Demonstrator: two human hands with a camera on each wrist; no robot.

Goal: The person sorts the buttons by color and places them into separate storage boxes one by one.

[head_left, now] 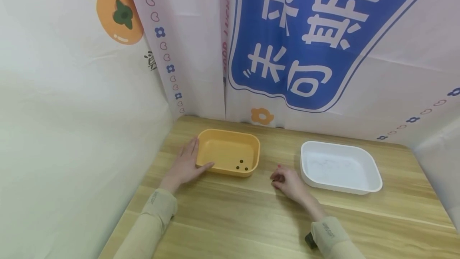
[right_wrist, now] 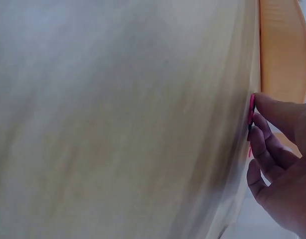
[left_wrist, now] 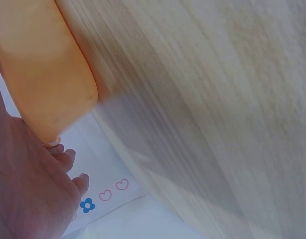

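We are pinching a small pink-and-dark piece [right_wrist: 251, 108] between the thumb and fingers of our right hand [head_left: 290, 183], while our left hand [head_left: 184, 166] is resting at the left end of the yellow tray [head_left: 220, 152], thumb and fingers spread apart. The piece is sitting between the two trays; in the right wrist view it is showing narrow, its long axis running almost up and down, and our fingertips are hiding its full shape. The yellow tray is lying lengthwise from left to right, smooth and round-cornered, with three dark little balls [head_left: 241, 161] gathering near its right end. The white tray [head_left: 338, 168] is standing just right of our right hand. Bench [head_left: 230, 219] wood is stretching between the trays and toward us; its far edge is meeting the printed sheet [head_left: 201, 71].
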